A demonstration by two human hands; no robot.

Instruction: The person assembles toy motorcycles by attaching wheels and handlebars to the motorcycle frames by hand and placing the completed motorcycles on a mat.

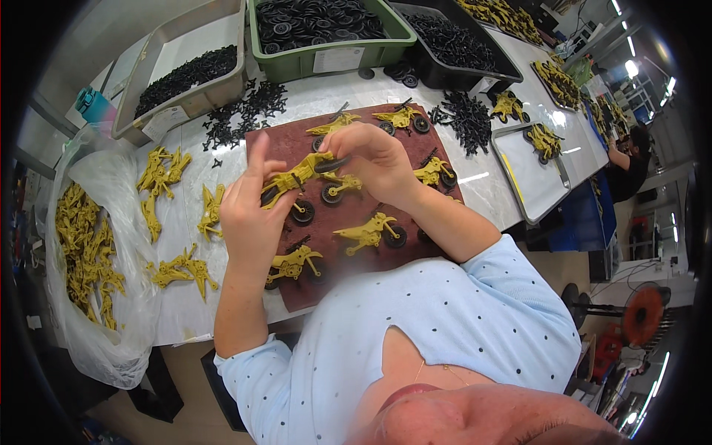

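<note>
Over the dark-red rectangular mat (326,222) on the white worktable (311,96), fitting one round black wheel (331,165) appears in hand, next calling for steady alignment: left hand (251,204) and right hand (382,162) pinch one yellow plastic toy motorcycle (300,173) between narrowed fingers, with one beige bin (189,102), one green bin (289,70) and one black bin (456,78) far.

The held yellow motorbike-shaped toy (300,175) looks like moulded plastic, faintly glossy. Black round plastic-looking wheels (319,24) lie in the rectangular green bin (289,70), itself smooth plastic bearing a white paper label (339,59). The flat maroon mat (326,218) is matt, cloth or rubber uncertain. The white surface (298,104) shines smoothly. The clear bag (137,319) is thin, crinkled, glossy film; the dotted light-blue top (460,319) is matt cloth.
</note>
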